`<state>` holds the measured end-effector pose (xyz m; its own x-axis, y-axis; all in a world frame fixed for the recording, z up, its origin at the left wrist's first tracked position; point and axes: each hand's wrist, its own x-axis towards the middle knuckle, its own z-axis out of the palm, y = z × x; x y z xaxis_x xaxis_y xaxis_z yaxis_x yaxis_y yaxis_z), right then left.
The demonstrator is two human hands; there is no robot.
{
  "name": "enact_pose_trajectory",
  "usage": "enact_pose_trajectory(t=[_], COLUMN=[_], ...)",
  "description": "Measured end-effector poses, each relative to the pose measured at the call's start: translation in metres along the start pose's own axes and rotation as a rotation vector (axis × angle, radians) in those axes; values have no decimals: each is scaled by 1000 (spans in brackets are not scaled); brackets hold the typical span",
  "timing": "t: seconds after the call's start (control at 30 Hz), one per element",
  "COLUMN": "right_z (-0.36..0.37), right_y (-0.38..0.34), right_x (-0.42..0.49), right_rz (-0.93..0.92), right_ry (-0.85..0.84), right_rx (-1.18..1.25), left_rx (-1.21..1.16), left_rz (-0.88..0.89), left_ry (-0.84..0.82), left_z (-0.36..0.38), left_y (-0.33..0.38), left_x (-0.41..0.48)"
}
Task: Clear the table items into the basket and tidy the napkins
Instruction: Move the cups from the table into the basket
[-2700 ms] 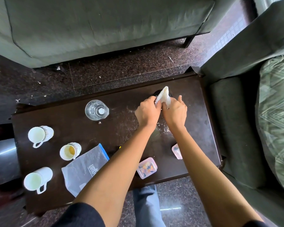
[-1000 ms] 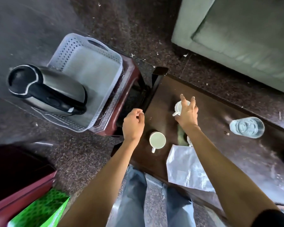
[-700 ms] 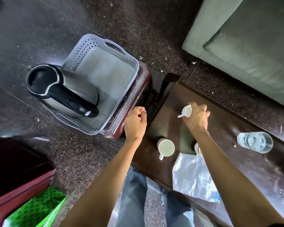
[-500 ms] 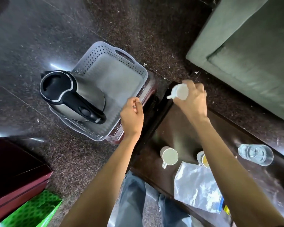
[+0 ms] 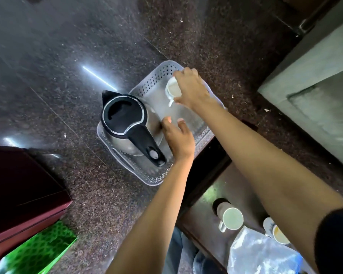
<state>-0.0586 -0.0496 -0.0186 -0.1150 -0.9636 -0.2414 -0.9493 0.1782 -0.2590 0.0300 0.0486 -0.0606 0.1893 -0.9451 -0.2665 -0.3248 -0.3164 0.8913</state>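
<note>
White mug (image 5: 172, 89) over the grey perforated basket (image 5: 156, 179), gripped from above by the right hand (image 5: 190, 89).
Mug tilted, mouth toward camera, above basket's far end. Left hand (image 5: 179, 139): fingers loosely spread, holding nothing, over basket floor just beside steel kettle (image 5: 125, 119) standing at the other end; contact with kettle unclear. On dark table (image 5: 204, 214): second mug (image 5: 232, 218), stained cup (image 5: 277, 232), plastic bag (image 5: 261, 254).

right hand (image 5: 190, 89) holds white cup (image 5: 172, 90) over basket (image 5: 147, 89) (kettle (image 5: 127, 123) inside).
</note>
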Motion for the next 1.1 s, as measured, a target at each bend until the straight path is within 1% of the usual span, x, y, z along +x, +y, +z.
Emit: enact_pose_trajectory(t=[0.13,0.23,0.3,0.37,0.53,0.6,0.7,0.77,0.9,1.03,1.07,1.1], right_z=[19,24,26,27,27,27,28,37,65,97,104,110], right_y=[-11,-15,-16,-15,-8,-5,7,23,61,90,94,97], right_x=[25,35,39,42,40,28,-12,-53,-146,-242,-265,-289], right_rz=[33,83,109,124,111,88,70,116,243,391,419,458], right_ry=[95,155,178,171,96,124,224,234,272,238,204,131], right_rx=[-74,-70,-49,-30,31,111,181,171,236,272,267,260], left_rx=[-17,-1,6,17,21,14,-34,-53,14,35,52,73], left_rz=[-15,35,33,25,20,15,50,99,212,164,145,129], left_ry=[-37,-77,-101,-109,-127,-141,-161,-179,-203,-309,-336,-351], left_z=[0,-2,-5,-8,-13,-15,-21,-24,-31,-31,-30,-30], left_y=[-7,-13,-16,-18,-13,-10,-6,-6,-17,-43,-51,-59], left_x=[-1,-6,-6,-7,-12,-17,-28,-40,-79,-126,-138,-149])
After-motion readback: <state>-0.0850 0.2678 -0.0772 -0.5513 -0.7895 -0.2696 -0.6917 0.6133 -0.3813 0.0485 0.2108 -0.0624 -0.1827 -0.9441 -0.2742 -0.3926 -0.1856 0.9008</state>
